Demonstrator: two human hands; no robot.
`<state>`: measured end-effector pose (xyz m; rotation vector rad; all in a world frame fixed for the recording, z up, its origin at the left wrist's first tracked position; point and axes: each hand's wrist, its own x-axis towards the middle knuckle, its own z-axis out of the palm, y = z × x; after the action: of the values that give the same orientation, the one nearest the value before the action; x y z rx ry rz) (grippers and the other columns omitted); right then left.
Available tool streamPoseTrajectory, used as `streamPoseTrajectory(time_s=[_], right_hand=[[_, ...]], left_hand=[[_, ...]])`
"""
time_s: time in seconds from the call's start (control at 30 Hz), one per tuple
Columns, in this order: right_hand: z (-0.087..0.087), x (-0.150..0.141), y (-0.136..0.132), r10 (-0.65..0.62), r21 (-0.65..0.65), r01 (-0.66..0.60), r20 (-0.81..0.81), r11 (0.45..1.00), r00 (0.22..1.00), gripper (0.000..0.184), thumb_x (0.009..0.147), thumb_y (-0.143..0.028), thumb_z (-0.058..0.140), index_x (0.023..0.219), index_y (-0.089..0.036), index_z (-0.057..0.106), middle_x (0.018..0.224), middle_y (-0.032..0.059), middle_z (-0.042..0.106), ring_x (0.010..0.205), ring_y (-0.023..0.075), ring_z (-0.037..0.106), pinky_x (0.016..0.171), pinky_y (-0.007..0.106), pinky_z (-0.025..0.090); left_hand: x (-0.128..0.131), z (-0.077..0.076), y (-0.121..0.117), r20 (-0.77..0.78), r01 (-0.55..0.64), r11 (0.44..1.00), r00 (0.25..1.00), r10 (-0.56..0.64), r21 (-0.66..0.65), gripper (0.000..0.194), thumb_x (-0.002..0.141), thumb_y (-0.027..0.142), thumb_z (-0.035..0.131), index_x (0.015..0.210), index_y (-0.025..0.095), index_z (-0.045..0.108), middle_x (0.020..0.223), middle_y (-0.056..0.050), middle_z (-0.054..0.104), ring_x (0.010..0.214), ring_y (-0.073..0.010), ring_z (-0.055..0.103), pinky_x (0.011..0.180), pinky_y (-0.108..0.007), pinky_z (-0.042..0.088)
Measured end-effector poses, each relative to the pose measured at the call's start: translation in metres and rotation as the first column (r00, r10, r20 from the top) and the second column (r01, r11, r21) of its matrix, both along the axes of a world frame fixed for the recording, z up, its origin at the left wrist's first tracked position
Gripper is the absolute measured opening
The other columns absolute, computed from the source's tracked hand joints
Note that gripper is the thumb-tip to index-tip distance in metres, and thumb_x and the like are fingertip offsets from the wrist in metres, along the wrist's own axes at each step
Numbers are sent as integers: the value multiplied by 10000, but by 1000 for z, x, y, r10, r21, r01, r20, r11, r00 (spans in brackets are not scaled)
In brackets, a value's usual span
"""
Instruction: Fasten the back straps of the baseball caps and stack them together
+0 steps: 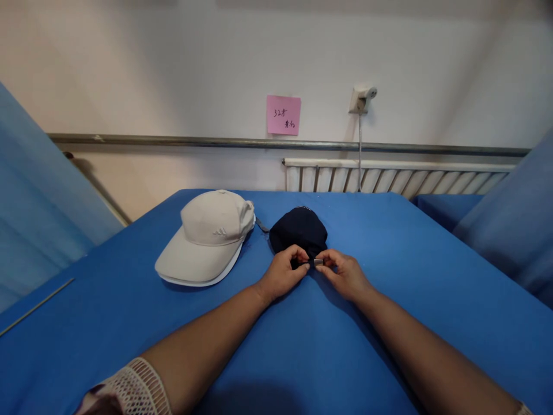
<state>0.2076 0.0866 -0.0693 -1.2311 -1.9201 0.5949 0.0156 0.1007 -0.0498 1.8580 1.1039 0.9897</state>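
Observation:
A dark navy cap lies on the blue-covered table, its near edge between my two hands. My left hand is closed in a pinch on the cap's dark strap. Opposite it, my right hand pinches a small silver buckle at the strap. The fingertips of both hands are close together, and part of the strap is hidden behind them. Left of the dark cap sits a pale beige cap, upright, its brim pointing toward the front left. Neither hand touches it.
The blue cloth covers the table. A thin stick lies at its left edge. Behind stand a white radiator, a metal rail, a pink note and a socket with a plug. Blue curtains hang at both sides.

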Motion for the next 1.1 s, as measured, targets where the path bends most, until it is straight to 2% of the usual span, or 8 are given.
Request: streamPoseTrajectory(time_s=[0.17,0.3,0.47,0.57,0.63,0.77,0.93,1.1], right_hand=[[0,-3,0,24,-10,-24,-5,1000,1000,129,838,-265,581,954,-239,632,837,0,674,722,146,612,673,273,460],[-2,-5,-1,33,-52,-37,-83,998,996,117,822,-269,589,927,-239,632,841,-3,680,738,146,620,681,271,470],[-12,-7,3,11,-175,-59,-264,983,965,165,797,-296,602,944,-222,618,791,-6,689,684,141,632,647,272,500],[-14,-8,5,14,-215,-100,-368,972,930,204,787,-331,620,955,-216,600,815,10,697,716,150,648,659,282,518],[-13,-9,4,23,-228,-139,-448,964,894,246,769,-356,648,961,-215,585,840,22,699,746,157,659,684,292,527],[-6,-10,2,22,-267,-212,-572,940,820,320,737,-418,680,957,-218,563,830,34,701,757,173,672,716,321,529],[-3,-9,3,0,-297,-213,-582,931,814,319,743,-471,650,916,-216,569,747,18,679,716,167,657,723,331,520],[-5,-10,6,-50,-310,-195,-636,931,770,317,712,-452,686,882,-208,577,665,-15,637,643,143,630,672,297,499]], left_hand=[[2,0,-2,-52,34,999,998,-32,24,104,753,226,627,839,171,603,794,-8,623,758,-147,570,705,-272,450],[1,1,-5,-201,17,987,980,15,159,90,785,230,613,866,188,615,843,-20,650,814,-173,582,792,-323,439],[4,7,-15,-372,71,914,924,90,399,208,814,221,590,1019,201,615,936,-49,659,912,-216,568,933,-417,376],[6,11,-21,-483,137,862,865,136,488,275,830,243,593,1103,212,601,983,-64,660,955,-235,552,982,-452,325],[7,13,-22,-530,162,836,831,171,524,240,850,249,575,1085,215,611,981,-64,656,960,-232,546,997,-456,304],[6,13,-21,-557,174,810,802,214,560,168,890,268,537,1014,204,630,941,-59,648,933,-217,538,988,-446,302],[7,14,-21,-561,165,785,786,261,597,162,904,295,529,960,196,644,922,-64,630,907,-216,525,955,-449,316],[8,16,-22,-563,166,771,777,282,615,165,906,300,523,922,198,652,960,-69,619,927,-220,515,908,-426,345]])
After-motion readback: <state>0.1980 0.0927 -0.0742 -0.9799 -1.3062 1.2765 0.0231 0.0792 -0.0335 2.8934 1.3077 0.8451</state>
